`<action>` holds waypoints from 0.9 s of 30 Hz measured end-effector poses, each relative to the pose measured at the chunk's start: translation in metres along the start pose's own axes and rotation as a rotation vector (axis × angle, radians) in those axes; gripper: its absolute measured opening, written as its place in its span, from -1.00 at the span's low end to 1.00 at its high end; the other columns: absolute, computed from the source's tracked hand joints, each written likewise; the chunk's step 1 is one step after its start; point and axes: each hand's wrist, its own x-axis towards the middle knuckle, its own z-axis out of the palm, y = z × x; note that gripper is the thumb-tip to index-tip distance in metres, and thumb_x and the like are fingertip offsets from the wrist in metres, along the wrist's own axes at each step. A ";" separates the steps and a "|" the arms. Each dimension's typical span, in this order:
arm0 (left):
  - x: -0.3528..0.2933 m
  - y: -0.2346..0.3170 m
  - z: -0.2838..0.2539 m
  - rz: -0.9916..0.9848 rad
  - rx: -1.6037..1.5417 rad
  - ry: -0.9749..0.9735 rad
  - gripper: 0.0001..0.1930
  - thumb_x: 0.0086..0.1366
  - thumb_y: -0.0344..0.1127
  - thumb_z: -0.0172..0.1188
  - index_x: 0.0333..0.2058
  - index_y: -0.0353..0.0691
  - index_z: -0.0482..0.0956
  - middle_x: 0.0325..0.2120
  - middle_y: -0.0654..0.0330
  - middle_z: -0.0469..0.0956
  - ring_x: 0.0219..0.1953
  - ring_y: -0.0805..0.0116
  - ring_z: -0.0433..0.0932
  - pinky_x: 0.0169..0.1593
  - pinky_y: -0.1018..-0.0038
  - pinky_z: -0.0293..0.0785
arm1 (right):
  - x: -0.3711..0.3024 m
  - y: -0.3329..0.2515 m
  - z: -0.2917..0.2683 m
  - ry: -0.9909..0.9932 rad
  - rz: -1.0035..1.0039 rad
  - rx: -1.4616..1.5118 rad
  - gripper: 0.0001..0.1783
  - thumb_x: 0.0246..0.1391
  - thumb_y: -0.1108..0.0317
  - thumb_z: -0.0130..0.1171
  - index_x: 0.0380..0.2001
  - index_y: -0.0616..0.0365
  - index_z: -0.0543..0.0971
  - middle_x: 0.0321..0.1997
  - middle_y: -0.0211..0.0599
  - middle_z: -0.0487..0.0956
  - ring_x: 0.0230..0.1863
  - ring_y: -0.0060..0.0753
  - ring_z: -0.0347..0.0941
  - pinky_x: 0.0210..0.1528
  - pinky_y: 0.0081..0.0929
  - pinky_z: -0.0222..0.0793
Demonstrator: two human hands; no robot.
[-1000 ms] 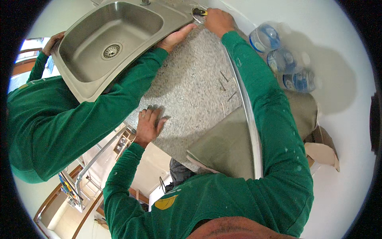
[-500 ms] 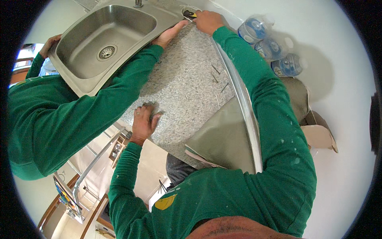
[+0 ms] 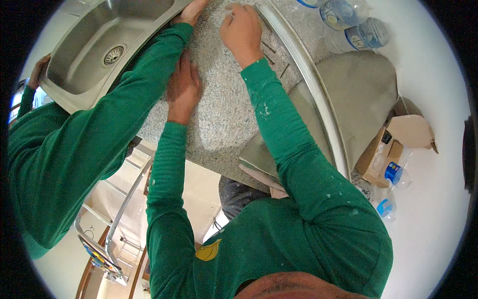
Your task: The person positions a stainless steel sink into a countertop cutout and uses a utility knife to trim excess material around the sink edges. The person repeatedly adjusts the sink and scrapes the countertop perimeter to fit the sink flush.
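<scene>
My right hand (image 3: 242, 32) is at the far part of the speckled granite countertop (image 3: 214, 119). Its fingers are curled; what they hold, if anything, is hidden. My left hand (image 3: 184, 92) lies on the counter with thumb and fingers stretched out, its fingertips partly covered by a co-worker's green sleeve (image 3: 142, 92). At the left, a stainless steel sink (image 3: 89, 62) is tilted up in the co-worker's two hands, one at the near-left rim and one at the far right. Several thin dark rods (image 3: 269, 48) lie right of my right hand.
A long silver metal strip (image 3: 311, 67) runs along the right of the counter, beside a grey-green sheet (image 3: 356, 82). Plastic bottles (image 3: 366, 35) stand against the white wall. An open cardboard box (image 3: 371, 159) sits at the right, and a metal ladder (image 3: 117, 214) at lower left.
My right hand has drawn back from the far corner, and the black-and-yellow tool it held no longer shows. My left hand has moved forward toward the co-worker's sleeve. The view has shifted.
</scene>
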 end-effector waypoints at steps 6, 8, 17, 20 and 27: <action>0.059 -0.002 0.027 -0.058 -0.064 -0.017 -0.42 0.62 -0.03 -0.04 0.34 -0.41 0.41 0.30 -0.40 0.43 0.31 -0.45 0.42 0.39 -0.04 0.34 | -0.010 0.021 -0.018 -0.129 0.086 0.067 -0.70 0.15 0.49 0.18 -0.04 0.32 0.63 0.02 0.17 0.56 0.07 0.24 0.52 0.10 0.07 0.48; 0.064 0.001 0.025 -0.119 -0.070 -0.072 -0.40 0.61 0.00 -0.02 0.33 -0.45 0.42 0.31 -0.42 0.42 0.32 -0.44 0.41 0.40 -0.03 0.33 | -0.012 0.025 -0.017 -0.149 0.086 0.085 -0.70 0.14 0.48 0.20 -0.06 0.32 0.63 -0.01 0.17 0.55 0.05 0.24 0.53 0.10 0.08 0.48; 0.064 -0.015 0.015 -0.157 -0.084 -0.061 -0.29 0.56 0.18 0.10 0.27 -0.45 0.51 0.20 -0.35 0.57 0.25 -0.38 0.52 0.35 0.08 0.40 | -0.012 0.040 -0.014 -0.159 0.071 0.120 -0.63 0.15 0.36 0.29 0.03 0.21 0.65 -0.01 0.08 0.59 0.06 0.22 0.55 0.08 0.05 0.52; 0.071 -0.025 0.008 -0.106 0.081 -0.123 -0.33 0.60 0.12 0.06 0.37 -0.39 0.44 0.37 -0.22 0.45 0.40 -0.24 0.42 0.47 0.15 0.26 | -0.014 0.039 -0.011 -0.093 0.100 0.148 -0.62 0.14 0.32 0.35 0.04 0.14 0.67 -0.02 0.01 0.61 0.03 0.18 0.58 0.05 0.05 0.54; 0.046 -0.025 -0.006 -0.070 -0.020 0.050 -0.32 0.56 0.16 0.14 0.24 -0.43 0.56 0.23 -0.24 0.58 0.24 -0.27 0.55 0.36 0.12 0.38 | -0.021 0.030 -0.002 -0.017 0.073 0.189 -0.59 0.14 0.32 0.36 0.06 0.14 0.65 0.01 0.02 0.63 0.06 0.22 0.56 0.09 0.04 0.52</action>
